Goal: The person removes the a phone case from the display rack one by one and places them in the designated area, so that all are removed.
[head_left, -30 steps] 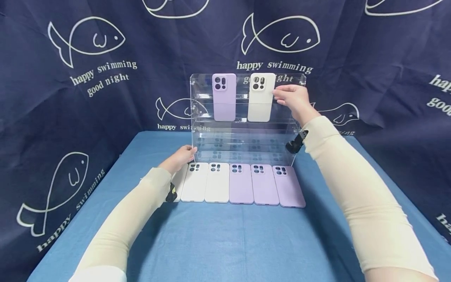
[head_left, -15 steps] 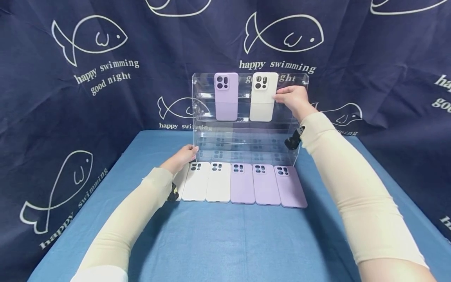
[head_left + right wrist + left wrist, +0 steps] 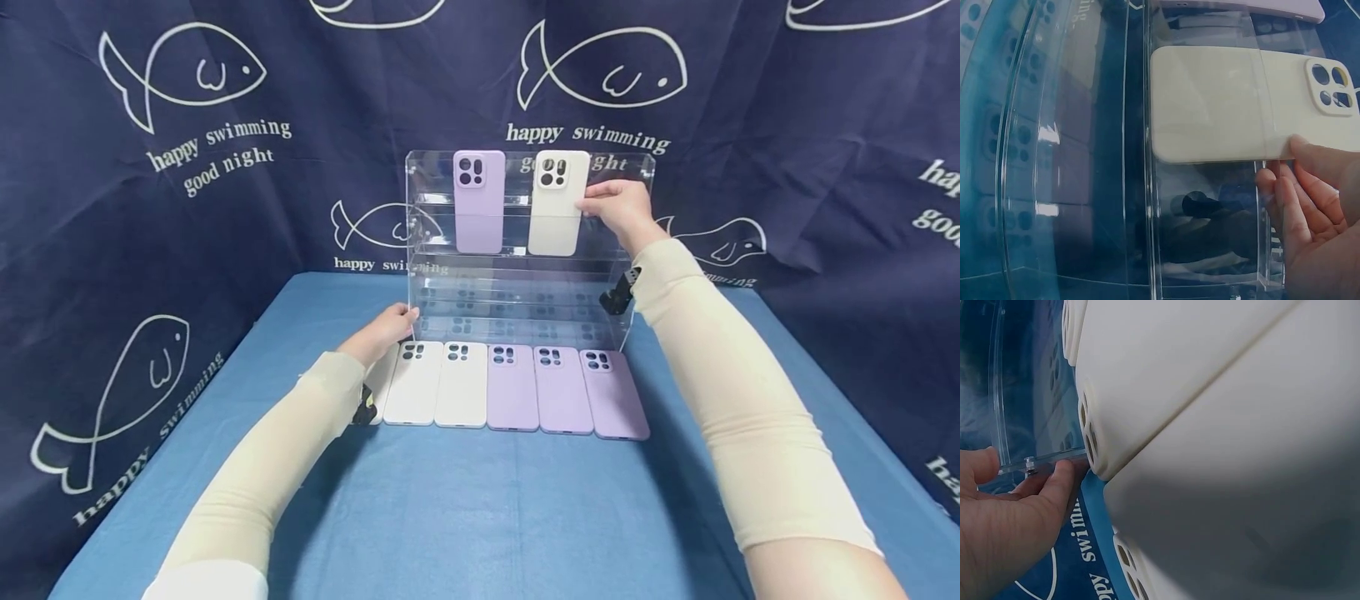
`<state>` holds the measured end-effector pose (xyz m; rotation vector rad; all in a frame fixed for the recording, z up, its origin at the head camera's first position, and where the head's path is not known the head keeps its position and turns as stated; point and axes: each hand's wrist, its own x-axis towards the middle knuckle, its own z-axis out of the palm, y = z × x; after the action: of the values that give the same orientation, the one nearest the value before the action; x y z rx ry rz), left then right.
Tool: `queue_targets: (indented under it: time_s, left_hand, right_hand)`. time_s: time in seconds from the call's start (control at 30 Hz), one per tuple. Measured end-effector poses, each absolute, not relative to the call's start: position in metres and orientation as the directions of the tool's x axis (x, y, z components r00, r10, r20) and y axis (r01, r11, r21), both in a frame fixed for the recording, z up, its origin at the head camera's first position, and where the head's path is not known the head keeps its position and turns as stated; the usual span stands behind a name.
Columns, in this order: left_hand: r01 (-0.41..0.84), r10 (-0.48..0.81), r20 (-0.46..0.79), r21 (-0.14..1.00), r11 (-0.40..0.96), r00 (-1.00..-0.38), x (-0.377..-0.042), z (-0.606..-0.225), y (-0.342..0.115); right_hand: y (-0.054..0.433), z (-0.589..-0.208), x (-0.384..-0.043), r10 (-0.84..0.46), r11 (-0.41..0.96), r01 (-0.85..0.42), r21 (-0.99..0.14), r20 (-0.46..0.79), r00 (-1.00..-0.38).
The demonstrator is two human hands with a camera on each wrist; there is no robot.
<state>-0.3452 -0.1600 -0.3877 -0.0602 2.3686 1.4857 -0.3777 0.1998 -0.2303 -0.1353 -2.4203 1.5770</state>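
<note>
A clear acrylic display stand [image 3: 517,287] with tiered shelves stands upright at the back of the table. My left hand [image 3: 381,333] grips its lower left edge; in the left wrist view the thumb and fingers [image 3: 1057,487] lie on either side of the clear panel. On the upper shelf a white phone case [image 3: 553,225] leans upright, its camera cutouts at the top. My right hand [image 3: 622,208] pinches that case's right edge, thumb on the front in the right wrist view and the other fingers curled beside it. Left of it, a purple phone case [image 3: 480,221] stands on the same shelf.
Before the stand, white phone cases [image 3: 461,387] and purple phone cases [image 3: 567,392] lie flat in one row, close together. My left wrist overlaps the leftmost white one. A blue cloth [image 3: 450,500] covers the table; a dark fish-print curtain [image 3: 375,100] hangs behind.
My right hand has slipped slightly lower along the white phone case's edge, its thumb now at the front. The left hand keeps its hold on the stand. The head view has shifted slightly.
</note>
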Motion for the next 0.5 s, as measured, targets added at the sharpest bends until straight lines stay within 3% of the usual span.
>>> queue_targets:
  time_s: [0.27,0.5]
  left_hand:
    - [-0.22,0.14,-0.32,0.852,0.476,-0.937,-0.3427,-0.3839,-0.1599]
    - [-0.214,0.136,-0.33,0.824,0.525,-0.934,-0.3398,-0.3802,-0.1601]
  right_hand:
    - [0.1972,-0.2345,-0.3823,0.219,0.411,-0.082,-0.908,0.186,-0.958]
    - [0.1984,-0.2361,-0.3833,0.241,0.323,-0.086,-0.943,0.17,-0.956]
